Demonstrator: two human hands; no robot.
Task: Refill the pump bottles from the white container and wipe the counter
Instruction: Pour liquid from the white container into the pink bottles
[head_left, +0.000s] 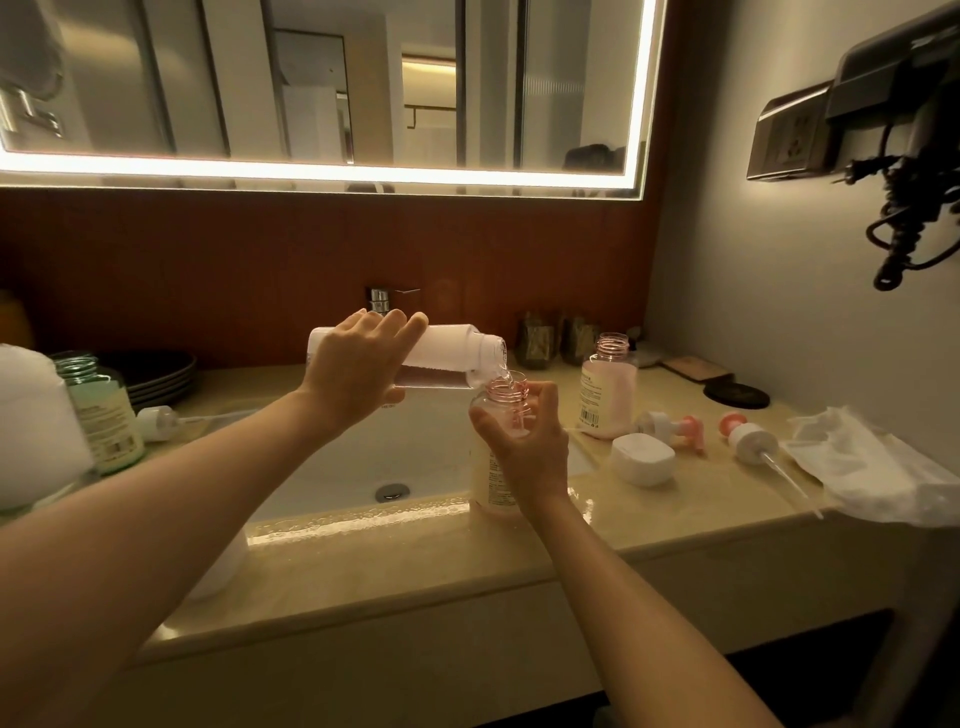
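The left hand grips the white container around its middle, fingers curled over the top. The container is a plain white cylinder tipped almost level, mouth to the right, and a thin clear stream falls from it. The right hand wraps around the open pump bottle just below its neck. This bottle has a translucent pink threaded neck and a pale labelled body, and stands at the sink's front right corner on the wet surface. A second open pink bottle stands to the right. Near it lie a white cap, two pump heads and a white cloth.
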